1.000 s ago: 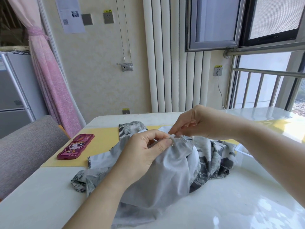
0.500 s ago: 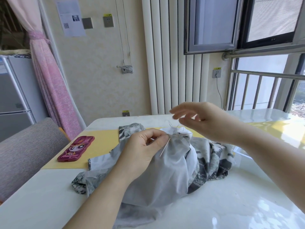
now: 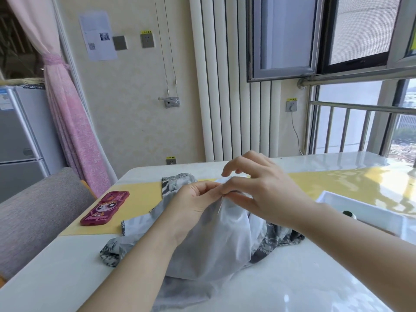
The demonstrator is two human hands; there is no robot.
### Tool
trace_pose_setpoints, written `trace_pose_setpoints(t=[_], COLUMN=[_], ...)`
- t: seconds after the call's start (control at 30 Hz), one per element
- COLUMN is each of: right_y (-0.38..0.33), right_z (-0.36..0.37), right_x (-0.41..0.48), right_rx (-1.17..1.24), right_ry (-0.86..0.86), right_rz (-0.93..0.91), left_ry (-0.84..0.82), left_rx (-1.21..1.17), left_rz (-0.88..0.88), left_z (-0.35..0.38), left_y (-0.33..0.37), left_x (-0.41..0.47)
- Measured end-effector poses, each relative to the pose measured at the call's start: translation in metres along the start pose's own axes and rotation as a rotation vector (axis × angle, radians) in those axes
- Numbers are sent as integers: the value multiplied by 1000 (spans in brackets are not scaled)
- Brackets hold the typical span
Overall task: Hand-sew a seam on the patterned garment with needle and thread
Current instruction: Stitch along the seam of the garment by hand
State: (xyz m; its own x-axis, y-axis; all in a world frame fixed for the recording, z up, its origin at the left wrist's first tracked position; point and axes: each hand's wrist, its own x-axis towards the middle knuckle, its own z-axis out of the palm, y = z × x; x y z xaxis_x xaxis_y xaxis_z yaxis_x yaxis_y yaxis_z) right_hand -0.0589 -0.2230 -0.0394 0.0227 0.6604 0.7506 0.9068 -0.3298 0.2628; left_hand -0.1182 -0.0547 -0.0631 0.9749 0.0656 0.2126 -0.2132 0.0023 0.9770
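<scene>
- Garment (image 3: 225,248): grey-and-white zigzag print outside, plain pale grey inside.
- Phone case (image 3: 105,208): magenta, with a big-eyed cartoon face.
- Mat (image 3: 139,206): yellow.
- Table (image 3: 292,280): glossy white.
- Curtain (image 3: 74,122): pink.
- Chair (image 3: 33,217): grey.

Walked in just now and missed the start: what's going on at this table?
A person is hand-sewing. Their left hand pinches up a fold of the grey patterned garment, which lies heaped on the white table. The right hand closes thumb and forefinger on the needle stuck in that fold, apparently to draw it through. A phone in a red case lies off to the left on a yellow mat.
</scene>
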Motion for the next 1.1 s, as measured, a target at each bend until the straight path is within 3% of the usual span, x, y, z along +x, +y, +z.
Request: trace_pose_setpoints(t=[0.13,0.2,0.33,0.4,0.5,0.57,0.7,0.87,1.0,1.1], right_y=[0,-7,-24,-16,7,22,42,25,-15,-26], right_z=[1,-3,-22,-31,-35,-32,-29,-28,-16,3], right_x=[3,5,21,21,8,-6,-24,-8,17,25], right_rx=[21,195,1189,1407,1102,887,518,494,466,355], right_ry=[20,19,32,-149,-624,-710,-591,-109,-105,-69], right_rz=[-42,48,614,840,1000,1075,1131,949,678,668], left_ry=[-2,10,148,224,278,308,339,330,316,292], left_rx=[-44,-48,-113,-168,-206,-213,-237,-201,-133,-48], left_rz=[-27,-33,-47,-57,-53,-47,-39,-13,25,70], left_z=[-1,-2,-5,-8,-14,-19,-24,-20,-13,-9], left_y=[3,2,1,3,5,6,6,6,7,7], left_x=[0,3,13,19,22,23,24,22,19,15])
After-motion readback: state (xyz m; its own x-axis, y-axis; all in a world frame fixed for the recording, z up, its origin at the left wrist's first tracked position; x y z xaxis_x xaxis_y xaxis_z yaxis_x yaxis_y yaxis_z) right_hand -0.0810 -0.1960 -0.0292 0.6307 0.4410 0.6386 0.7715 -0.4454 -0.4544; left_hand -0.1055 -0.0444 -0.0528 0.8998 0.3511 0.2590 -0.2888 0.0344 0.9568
